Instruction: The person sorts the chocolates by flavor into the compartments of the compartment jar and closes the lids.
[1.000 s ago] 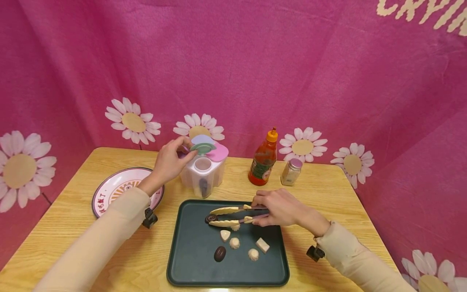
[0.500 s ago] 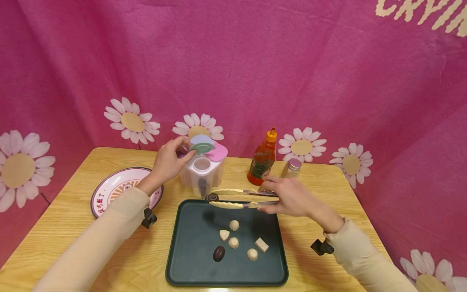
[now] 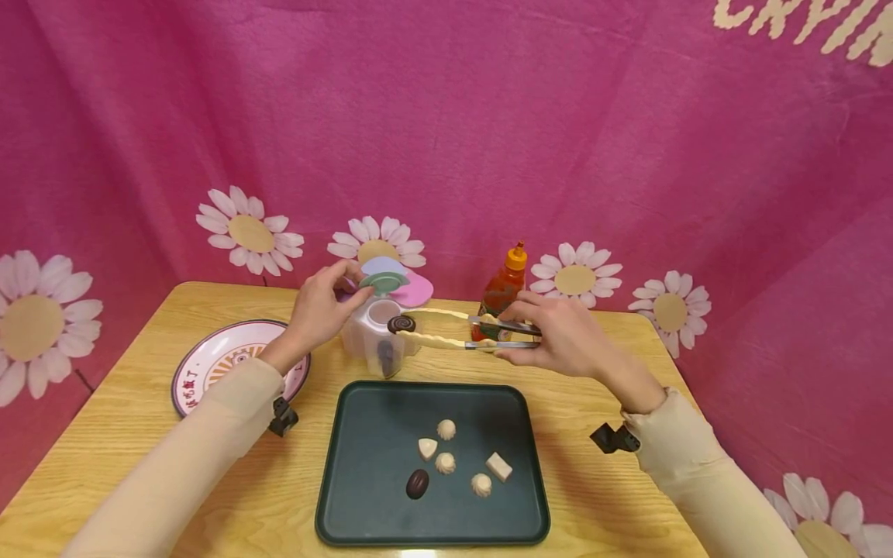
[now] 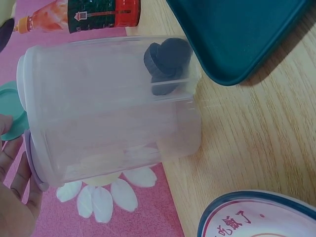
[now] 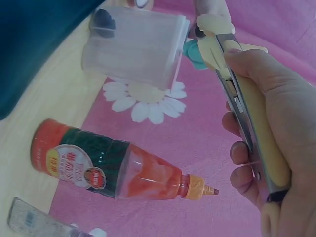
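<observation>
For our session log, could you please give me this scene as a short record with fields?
left hand: holds green lid open
right hand: grips tongs
between the tongs: dark spiral piece
container: translucent, dark shapes inside
tray: dark oval piece, three pale swirls, pale triangle, pale block
nearby: patterned plate, sauce bottle, small jar

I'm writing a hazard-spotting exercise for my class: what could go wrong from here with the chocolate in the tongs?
The dark chocolate could slip, since the tongs grip it only near their tips. Going in, it might catch: the opening of the container looks little wider. And if the left hand lets go, the raised green lid might fall across the opening.
</observation>
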### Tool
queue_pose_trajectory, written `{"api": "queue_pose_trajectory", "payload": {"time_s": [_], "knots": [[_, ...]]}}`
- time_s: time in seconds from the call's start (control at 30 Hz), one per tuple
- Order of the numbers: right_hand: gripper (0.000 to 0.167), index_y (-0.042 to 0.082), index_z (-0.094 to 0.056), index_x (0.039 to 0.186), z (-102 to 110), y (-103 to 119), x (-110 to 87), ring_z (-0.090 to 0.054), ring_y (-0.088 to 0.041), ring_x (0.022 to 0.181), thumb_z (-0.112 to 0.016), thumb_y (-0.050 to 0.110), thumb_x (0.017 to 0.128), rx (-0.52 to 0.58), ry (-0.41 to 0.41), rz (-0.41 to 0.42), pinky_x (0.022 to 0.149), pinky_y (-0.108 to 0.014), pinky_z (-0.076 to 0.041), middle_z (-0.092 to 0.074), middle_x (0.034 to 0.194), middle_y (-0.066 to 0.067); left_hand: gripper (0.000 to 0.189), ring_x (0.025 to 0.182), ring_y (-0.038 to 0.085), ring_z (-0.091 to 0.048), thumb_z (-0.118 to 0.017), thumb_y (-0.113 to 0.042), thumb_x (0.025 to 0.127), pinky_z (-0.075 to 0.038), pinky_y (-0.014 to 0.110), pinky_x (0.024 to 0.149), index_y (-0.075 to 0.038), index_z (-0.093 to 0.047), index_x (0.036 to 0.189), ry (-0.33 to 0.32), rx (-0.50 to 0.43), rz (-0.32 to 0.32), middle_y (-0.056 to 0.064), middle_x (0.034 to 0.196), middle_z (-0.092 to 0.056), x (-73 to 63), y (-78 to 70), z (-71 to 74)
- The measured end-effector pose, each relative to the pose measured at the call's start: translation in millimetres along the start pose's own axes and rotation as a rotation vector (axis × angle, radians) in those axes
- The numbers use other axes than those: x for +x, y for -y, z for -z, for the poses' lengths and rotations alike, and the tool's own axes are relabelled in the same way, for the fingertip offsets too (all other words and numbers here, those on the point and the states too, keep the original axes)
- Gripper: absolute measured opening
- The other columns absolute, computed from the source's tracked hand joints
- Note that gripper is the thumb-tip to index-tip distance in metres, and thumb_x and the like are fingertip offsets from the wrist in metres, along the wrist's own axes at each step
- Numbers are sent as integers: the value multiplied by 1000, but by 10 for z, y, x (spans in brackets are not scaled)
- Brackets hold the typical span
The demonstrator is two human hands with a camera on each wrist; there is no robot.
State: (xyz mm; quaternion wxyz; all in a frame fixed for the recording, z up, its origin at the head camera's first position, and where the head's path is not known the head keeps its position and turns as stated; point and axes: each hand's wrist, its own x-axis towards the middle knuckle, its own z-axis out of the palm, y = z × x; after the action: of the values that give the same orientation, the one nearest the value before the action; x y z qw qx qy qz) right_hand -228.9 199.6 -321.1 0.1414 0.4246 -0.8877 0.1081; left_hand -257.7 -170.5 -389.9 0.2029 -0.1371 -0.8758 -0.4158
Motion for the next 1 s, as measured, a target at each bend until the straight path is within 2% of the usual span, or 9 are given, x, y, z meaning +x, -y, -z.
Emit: {"api": "queue_pose_trajectory", "payload": {"time_s": [0.33, 0.6, 1.0], "knots": [[39, 15, -77, 112, 1, -5, 234, -58, -9, 68, -86, 41, 84, 0, 47, -12, 58, -24, -46, -72, 97, 0, 18, 85, 29, -71, -78, -10, 95, -54, 32, 78, -4, -66, 106, -6, 4, -7, 19, 96, -74, 2, -4, 5], [38, 16, -75, 110, -72, -40, 371, -57, -9, 67, -85, 43, 86, -25, 54, -11, 57, -24, -44, -68, 94, 3, 18, 87, 30, -72, -78, -11, 95, -54, 35, 79, -4, -66, 106, 0, 3, -2, 19, 98, -74, 0, -7, 11], [44, 15, -75, 114, -106, -81, 407, -60, -13, 72, -86, 47, 85, -5, 84, -69, 61, -26, -46, -70, 99, 0, 19, 87, 30, -71, -78, -11, 95, -55, 35, 80, -4, -66, 108, 6, -3, -8, 18, 98, -74, 4, 1, 17]]}}
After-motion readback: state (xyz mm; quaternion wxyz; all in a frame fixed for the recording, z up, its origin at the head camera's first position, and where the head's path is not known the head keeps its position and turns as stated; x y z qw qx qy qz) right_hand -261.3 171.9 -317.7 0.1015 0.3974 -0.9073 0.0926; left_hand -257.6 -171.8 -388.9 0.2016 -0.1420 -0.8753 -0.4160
